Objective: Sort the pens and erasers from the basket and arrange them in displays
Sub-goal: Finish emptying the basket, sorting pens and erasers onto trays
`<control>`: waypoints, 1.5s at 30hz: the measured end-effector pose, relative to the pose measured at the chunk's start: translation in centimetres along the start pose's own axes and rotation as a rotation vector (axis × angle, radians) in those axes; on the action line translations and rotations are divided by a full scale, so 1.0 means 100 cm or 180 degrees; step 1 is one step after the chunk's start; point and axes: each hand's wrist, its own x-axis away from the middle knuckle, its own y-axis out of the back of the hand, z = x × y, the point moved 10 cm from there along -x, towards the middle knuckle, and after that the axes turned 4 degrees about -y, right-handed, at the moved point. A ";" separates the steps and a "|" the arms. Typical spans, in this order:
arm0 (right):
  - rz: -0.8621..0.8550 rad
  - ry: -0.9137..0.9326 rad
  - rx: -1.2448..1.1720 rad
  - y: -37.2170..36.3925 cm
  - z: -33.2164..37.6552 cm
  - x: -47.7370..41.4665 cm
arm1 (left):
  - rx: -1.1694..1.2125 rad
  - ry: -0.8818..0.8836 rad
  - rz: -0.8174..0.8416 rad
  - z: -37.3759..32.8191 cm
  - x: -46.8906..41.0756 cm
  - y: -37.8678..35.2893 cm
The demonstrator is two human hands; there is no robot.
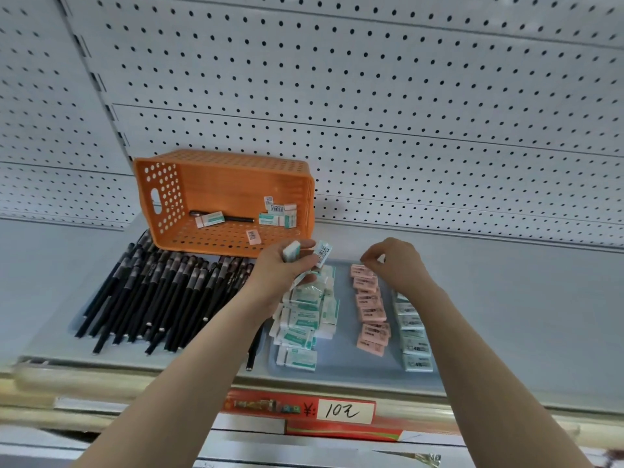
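Observation:
An orange perforated basket (162, 194) lies tipped on its side at the back of the shelf. Inside it are a black pen (236, 218), several white erasers (278, 216) and one pink eraser (253, 236). My left hand (280, 268) grips a few white erasers (305, 253) above a pile of white-and-green erasers (302, 319). My right hand (395, 261) pinches the far end of a row of pink erasers (369, 309). A third row of white erasers (413, 339) runs along the right. Black pens (162, 292) lie spread on the left.
The erasers lie on a grey tray (341, 359) on the shelf. White pegboard (371, 96) forms the back wall. A red price label reading 10 (344, 411) is fixed to the shelf's front edge. Bare shelf surface (523, 315) stretches to the right.

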 end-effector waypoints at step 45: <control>0.0221 0.0095 -0.0678 0.018 -0.066 0.059 | -0.0468 -0.0005 0.0110 0.014 0.029 -0.064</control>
